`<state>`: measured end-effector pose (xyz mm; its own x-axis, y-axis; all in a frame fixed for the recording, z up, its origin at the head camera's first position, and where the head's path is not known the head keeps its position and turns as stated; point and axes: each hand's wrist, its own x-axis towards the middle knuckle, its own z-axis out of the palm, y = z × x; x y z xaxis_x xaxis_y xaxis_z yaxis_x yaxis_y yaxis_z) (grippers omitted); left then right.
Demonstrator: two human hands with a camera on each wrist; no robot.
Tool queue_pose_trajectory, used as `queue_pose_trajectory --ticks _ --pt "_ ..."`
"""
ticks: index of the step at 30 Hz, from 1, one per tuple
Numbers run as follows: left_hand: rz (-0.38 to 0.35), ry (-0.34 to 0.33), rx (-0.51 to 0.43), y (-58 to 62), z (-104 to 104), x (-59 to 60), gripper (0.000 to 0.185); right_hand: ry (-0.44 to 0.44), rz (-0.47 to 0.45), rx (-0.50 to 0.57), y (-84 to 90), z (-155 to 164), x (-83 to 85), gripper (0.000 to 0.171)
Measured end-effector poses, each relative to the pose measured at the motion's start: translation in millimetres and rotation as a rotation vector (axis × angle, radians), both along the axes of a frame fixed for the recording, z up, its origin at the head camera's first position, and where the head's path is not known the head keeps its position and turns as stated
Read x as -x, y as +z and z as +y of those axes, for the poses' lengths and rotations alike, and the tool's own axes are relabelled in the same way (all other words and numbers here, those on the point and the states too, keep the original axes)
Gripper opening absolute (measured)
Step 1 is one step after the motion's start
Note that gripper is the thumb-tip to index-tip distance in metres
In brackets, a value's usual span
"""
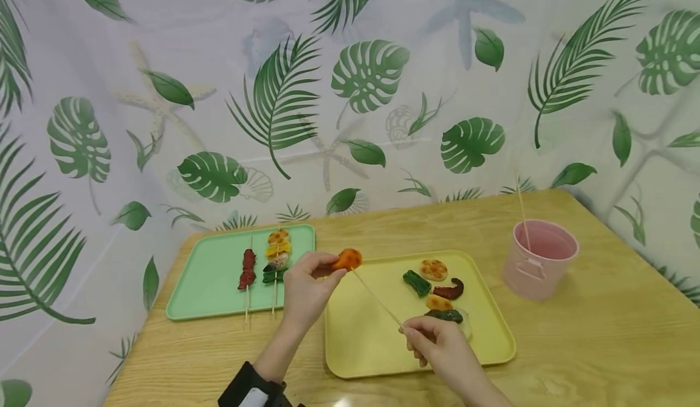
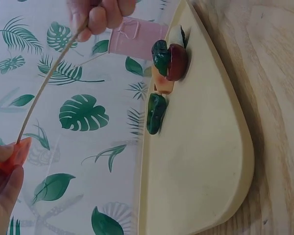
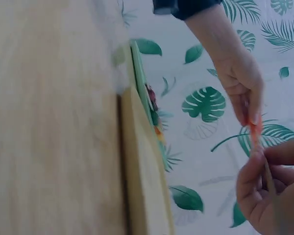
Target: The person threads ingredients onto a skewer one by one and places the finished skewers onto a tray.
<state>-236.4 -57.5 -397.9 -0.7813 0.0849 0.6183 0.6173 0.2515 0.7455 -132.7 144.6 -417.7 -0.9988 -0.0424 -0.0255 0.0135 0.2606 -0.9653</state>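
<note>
My left hand [image 1: 306, 288] pinches an orange toy food slice [image 1: 347, 259] above the left edge of the yellow tray [image 1: 361, 340]. My right hand [image 1: 437, 343] pinches the near end of a thin wooden skewer [image 1: 377, 299], whose tip meets the orange slice [image 2: 14, 154]. In the left wrist view the skewer [image 2: 46, 83] runs from my right hand's fingers [image 2: 100, 14] down to the slice. Several toy food pieces [image 1: 434, 291] lie on the yellow tray [image 2: 206, 147]. Both hands appear in the right wrist view, left hand [image 3: 242, 81], right hand [image 3: 269, 196].
A green tray [image 1: 213, 273] at the left holds two filled skewers [image 1: 259, 261]. A pink bucket [image 1: 538, 260] with one skewer stick stands at the right on the wooden table [image 1: 601, 346]. A leaf-print curtain hangs behind.
</note>
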Motion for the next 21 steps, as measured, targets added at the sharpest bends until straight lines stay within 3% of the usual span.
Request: queue_pose_trajectory --ticks 4,9,16,21 --pt "-0.023 0.049 0.023 -1.1 -1.0 4.0 0.015 0.011 0.114 -0.269 6.4 8.1 -1.2 0.017" --pt "-0.036 0.124 0.049 0.1 -8.8 14.6 0.017 -0.001 0.255 -0.535 -2.0 13.5 -20.4 0.009" --pt "-0.136 0.179 -0.006 4.8 -19.7 27.1 0.015 -0.168 0.357 -0.652 -15.0 13.1 -42.4 0.008" --pt "-0.155 0.151 -0.046 3.3 -17.2 24.9 0.014 -0.219 0.598 -0.67 -21.2 12.5 -42.8 0.021"
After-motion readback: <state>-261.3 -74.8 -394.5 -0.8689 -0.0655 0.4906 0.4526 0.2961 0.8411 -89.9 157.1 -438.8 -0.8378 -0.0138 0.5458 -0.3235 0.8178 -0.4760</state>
